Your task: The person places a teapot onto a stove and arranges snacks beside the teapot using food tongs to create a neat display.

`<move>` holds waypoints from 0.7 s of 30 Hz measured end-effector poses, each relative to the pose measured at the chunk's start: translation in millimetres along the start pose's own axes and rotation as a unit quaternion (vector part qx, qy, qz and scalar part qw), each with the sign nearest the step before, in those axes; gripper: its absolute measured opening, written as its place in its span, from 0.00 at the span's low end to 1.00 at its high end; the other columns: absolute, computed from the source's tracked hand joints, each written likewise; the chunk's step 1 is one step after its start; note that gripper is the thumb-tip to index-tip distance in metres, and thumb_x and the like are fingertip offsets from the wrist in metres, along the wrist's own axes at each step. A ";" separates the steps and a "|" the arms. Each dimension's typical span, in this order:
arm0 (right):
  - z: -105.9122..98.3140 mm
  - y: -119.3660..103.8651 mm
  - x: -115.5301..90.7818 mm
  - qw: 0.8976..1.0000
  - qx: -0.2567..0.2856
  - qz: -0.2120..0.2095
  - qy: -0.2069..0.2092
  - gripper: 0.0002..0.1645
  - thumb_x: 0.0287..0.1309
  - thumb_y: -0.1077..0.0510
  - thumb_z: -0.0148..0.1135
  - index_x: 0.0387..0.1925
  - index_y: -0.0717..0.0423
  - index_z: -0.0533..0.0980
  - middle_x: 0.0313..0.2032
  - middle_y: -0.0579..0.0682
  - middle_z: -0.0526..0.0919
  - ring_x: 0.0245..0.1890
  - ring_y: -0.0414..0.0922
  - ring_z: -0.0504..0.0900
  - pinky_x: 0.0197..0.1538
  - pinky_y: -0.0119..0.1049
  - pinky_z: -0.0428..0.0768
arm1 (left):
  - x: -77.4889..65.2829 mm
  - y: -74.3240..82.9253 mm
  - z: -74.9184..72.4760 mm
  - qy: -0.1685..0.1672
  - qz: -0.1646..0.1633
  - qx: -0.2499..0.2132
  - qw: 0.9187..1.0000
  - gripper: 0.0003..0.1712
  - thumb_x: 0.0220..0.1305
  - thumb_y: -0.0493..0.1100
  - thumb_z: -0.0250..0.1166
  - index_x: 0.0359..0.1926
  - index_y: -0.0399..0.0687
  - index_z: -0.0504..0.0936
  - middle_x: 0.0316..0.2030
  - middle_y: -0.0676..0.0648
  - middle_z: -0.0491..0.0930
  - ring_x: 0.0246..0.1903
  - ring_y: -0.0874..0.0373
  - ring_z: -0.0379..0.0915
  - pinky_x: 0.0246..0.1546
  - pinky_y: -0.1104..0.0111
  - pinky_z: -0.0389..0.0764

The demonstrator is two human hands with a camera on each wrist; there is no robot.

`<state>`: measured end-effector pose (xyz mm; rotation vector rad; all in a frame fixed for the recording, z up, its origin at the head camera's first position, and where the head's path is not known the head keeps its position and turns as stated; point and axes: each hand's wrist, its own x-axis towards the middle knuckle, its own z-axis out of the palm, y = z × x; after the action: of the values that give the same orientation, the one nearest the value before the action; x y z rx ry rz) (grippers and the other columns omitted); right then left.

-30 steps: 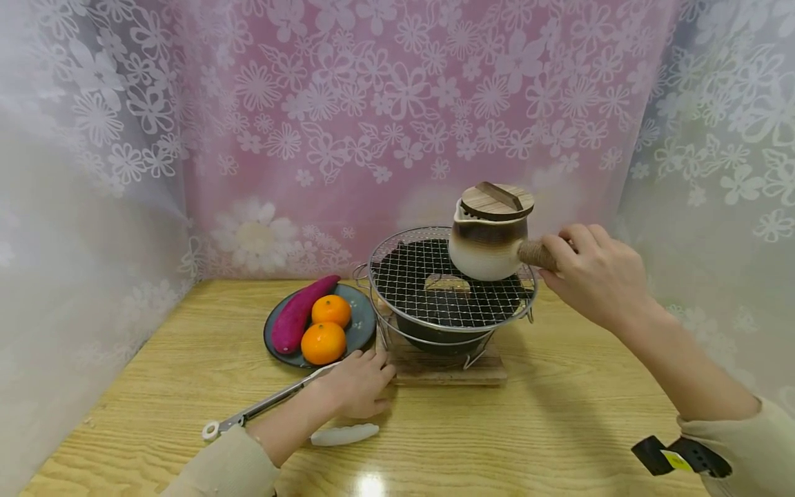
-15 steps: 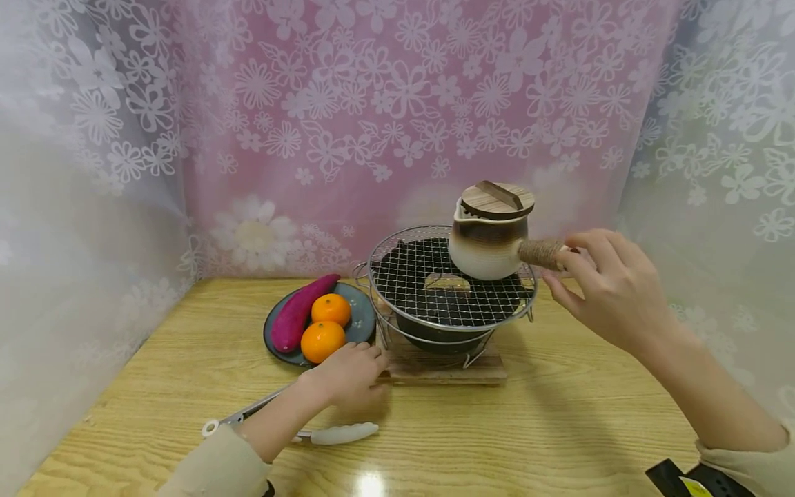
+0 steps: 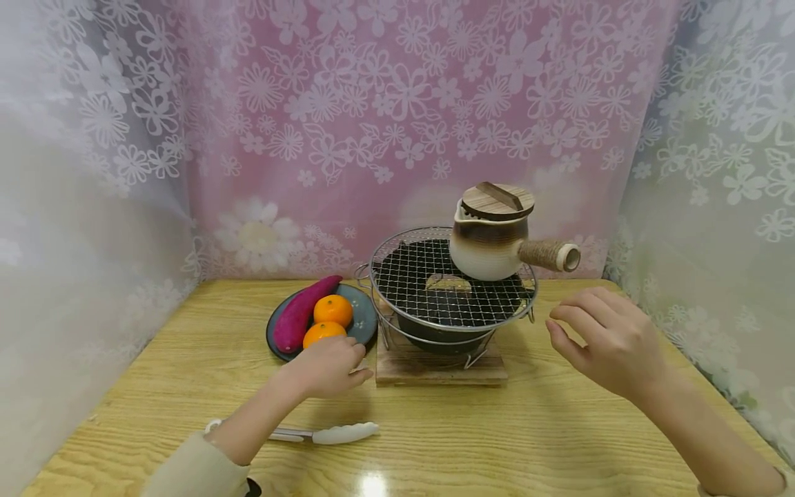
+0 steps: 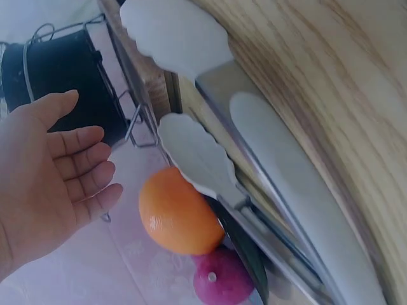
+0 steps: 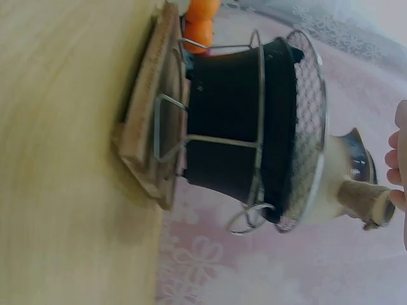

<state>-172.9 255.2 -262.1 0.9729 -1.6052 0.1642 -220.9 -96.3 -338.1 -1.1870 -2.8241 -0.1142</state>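
Note:
A lidded clay teapot point(image 3: 484, 252) with a twine-wrapped side handle point(image 3: 546, 255) sits on the wire mesh point(image 3: 404, 276) of a black tabletop grill point(image 3: 435, 338). My right hand point(image 3: 611, 342) hovers below and right of that handle, apart from it, fingers loosely bent around nothing. White-tipped metal tongs point(image 3: 344, 433) lie on the table, partly hidden by my left forearm. My left hand point(image 3: 326, 362) is above the tongs, in front of the plate, and holds nothing. In the left wrist view its fingers point(image 4: 82, 162) are relaxed and both tong tips point(image 4: 197, 152) show beside it.
Left of the grill, a dark plate point(image 3: 366, 321) bears a purple sweet potato point(image 3: 301, 317) and two oranges point(image 3: 332, 310), the nearer one partly behind my left hand. A wooden board point(image 3: 435, 378) supports the grill. A floral curtain point(image 3: 404, 138) encloses the table's back and sides.
My right hand has let go of the teapot handle and moved down and to the right. My left hand has drifted left and slightly up. The teapot stays put on the mesh.

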 end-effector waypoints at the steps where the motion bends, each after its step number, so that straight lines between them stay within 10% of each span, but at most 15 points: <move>1: 0.6 -1.0 -3.9 1.000 0.003 0.004 -0.009 0.23 0.62 0.53 0.49 0.16 0.60 0.75 0.18 0.51 0.76 0.17 0.50 0.74 0.23 0.42 0.71 | -2.2 -1.5 -0.8 0.003 -0.004 -0.003 1.000 0.18 0.61 0.50 0.61 0.20 0.48 0.69 0.18 0.55 0.63 0.20 0.62 0.62 0.25 0.69 0.68; 10: 10.6 -8.8 -45.6 0.988 0.029 0.053 -0.143 0.21 0.64 0.47 0.45 0.22 0.51 0.76 0.22 0.42 0.76 0.19 0.39 0.74 0.19 0.33 0.71 | -23.1 -16.1 -0.7 -0.020 -0.081 -0.038 0.996 0.19 0.56 0.57 0.63 0.24 0.49 0.71 0.21 0.55 0.64 0.21 0.62 0.61 0.23 0.68 0.67; 21: 29.4 -17.5 -74.3 0.949 0.089 0.120 -0.278 0.14 0.62 0.46 0.54 0.27 0.47 0.78 0.29 0.38 0.76 0.28 0.38 0.76 0.26 0.30 0.73 | -46.4 -29.8 0.7 -0.046 -0.108 -0.074 0.990 0.22 0.49 0.57 0.69 0.32 0.45 0.73 0.24 0.54 0.66 0.25 0.59 0.61 0.28 0.66 0.66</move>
<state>-186.5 263.3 -342.4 1.0126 -2.2621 0.2191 -209.8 -149.9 -344.6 -0.9263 -3.0656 -0.2934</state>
